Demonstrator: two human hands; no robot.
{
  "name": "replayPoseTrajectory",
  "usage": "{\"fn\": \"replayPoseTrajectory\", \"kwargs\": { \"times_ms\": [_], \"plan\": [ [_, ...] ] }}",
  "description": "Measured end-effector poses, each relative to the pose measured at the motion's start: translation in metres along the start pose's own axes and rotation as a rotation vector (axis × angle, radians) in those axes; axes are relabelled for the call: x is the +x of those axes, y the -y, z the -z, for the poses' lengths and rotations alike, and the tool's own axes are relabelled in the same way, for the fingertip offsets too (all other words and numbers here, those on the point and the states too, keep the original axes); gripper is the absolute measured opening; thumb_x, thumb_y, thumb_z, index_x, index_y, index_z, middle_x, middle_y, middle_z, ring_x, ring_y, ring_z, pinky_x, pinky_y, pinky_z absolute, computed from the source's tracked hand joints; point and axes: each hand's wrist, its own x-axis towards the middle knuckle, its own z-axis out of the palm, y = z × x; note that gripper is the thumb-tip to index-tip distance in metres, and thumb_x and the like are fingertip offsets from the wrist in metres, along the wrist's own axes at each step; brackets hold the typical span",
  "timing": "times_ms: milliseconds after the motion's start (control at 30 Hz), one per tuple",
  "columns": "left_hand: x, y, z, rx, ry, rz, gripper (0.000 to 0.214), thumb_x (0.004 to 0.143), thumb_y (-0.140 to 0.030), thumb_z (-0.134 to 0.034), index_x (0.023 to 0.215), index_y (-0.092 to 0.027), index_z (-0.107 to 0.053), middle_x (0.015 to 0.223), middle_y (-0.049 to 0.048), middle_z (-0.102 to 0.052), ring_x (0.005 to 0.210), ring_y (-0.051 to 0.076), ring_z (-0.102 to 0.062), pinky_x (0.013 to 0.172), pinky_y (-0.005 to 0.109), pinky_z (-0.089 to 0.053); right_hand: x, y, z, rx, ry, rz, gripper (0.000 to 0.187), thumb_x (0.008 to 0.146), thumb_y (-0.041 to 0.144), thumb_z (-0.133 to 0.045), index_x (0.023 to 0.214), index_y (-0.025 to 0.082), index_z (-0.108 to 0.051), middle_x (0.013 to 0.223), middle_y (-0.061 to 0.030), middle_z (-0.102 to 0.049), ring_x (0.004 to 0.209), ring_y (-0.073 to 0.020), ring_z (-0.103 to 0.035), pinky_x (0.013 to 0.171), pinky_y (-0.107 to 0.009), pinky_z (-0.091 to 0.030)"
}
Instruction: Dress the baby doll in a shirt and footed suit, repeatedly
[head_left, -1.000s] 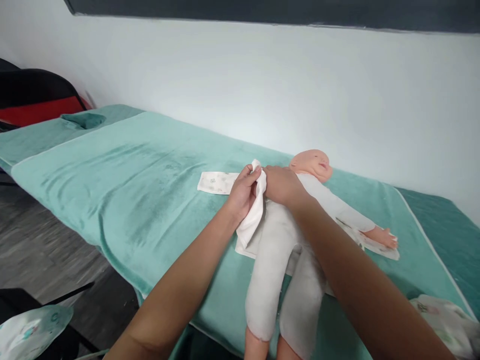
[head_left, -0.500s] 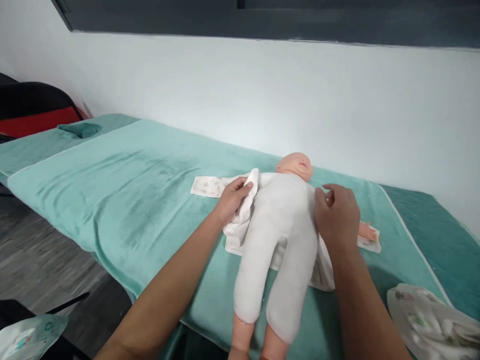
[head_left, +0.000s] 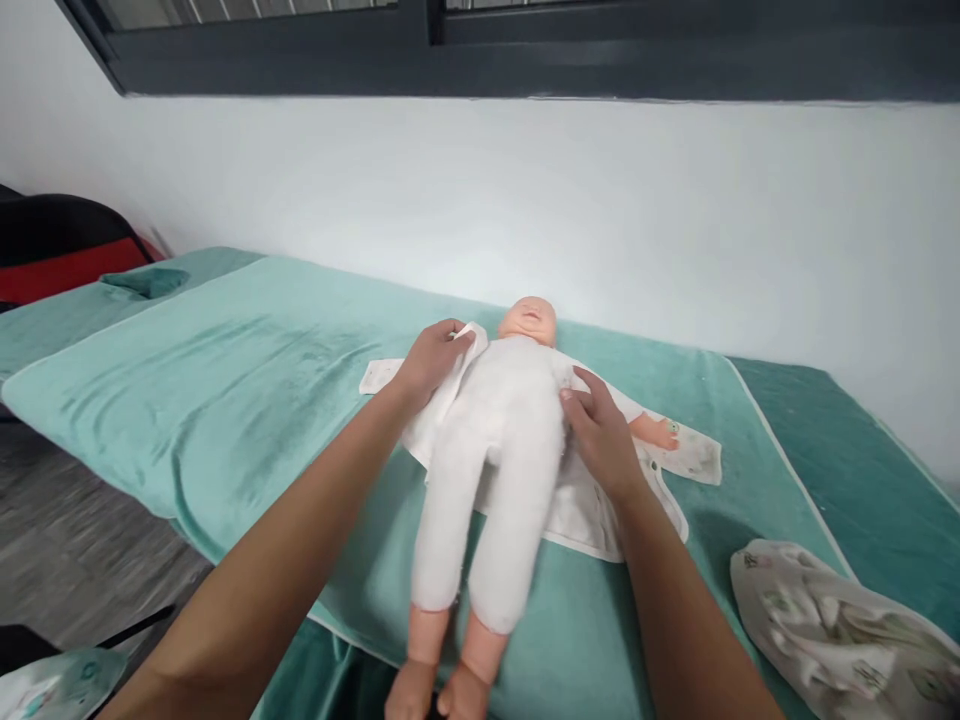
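A baby doll [head_left: 495, 450] with a white cloth body lies on its back on a teal towel [head_left: 247, 370], head toward the wall. Under it is spread an open white printed garment [head_left: 686, 455]. My left hand [head_left: 427, 360] is closed on the garment's left flap at the doll's shoulder, lifting it over the arm. My right hand [head_left: 600, 430] rests on the doll's right side with fingers spread, touching the torso. The doll's bare right hand [head_left: 656, 432] lies on the garment's sleeve.
A crumpled printed cloth [head_left: 840, 620] lies at the towel's right front. A folded teal cloth [head_left: 142, 282] sits far left near a black and red chair [head_left: 60, 250]. The white wall runs close behind the bed. Another printed cloth [head_left: 52, 685] shows at bottom left.
My right hand left the doll's chest, swung right, then came down on the doll's right side. The left hand carried the garment flap up toward the shoulder. The view shifted, centring the doll.
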Motion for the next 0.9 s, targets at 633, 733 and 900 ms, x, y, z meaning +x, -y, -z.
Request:
{"fn": "replayPoseTrajectory", "kwargs": {
  "times_ms": [633,733,900],
  "plan": [
    [-0.063,-0.026,0.004,-0.006,0.142,-0.152,0.031,0.091,-0.048,-0.058,0.098,-0.020,-0.069,0.109,0.0061,-0.073,0.071,0.014,-0.066,0.067,0.030,-0.052,0.005,-0.022,-0.023,0.234,0.274,0.002,0.077,0.094,0.064,-0.052,0.158,0.028,-0.030,0.151,-0.0107,-0.052,0.134,-0.0266,-0.054,0.118,-0.049,-0.036],
    [-0.088,0.012,0.018,0.208,-0.111,-0.141,0.028,0.093,-0.045,-0.056,0.092,-0.020,-0.070,0.089,0.0025,-0.071,0.076,0.015,-0.063,0.073,0.029,-0.049,0.004,-0.020,-0.021,0.171,0.247,-0.021,0.075,0.094,0.064,-0.050,0.157,0.027,-0.033,0.148,-0.0109,-0.055,0.133,-0.0274,-0.055,0.117,-0.050,-0.036],
    [-0.150,0.069,0.029,0.225,-0.195,-0.037,0.026,0.093,-0.046,-0.058,0.091,-0.021,-0.065,0.083,-0.0007,-0.065,0.075,0.014,-0.056,0.066,0.026,-0.043,-0.001,-0.011,-0.019,0.100,0.213,-0.031,0.071,0.095,0.064,-0.048,0.155,0.028,-0.037,0.146,-0.0100,-0.057,0.132,-0.0278,-0.056,0.116,-0.048,-0.037]
  ]
}}
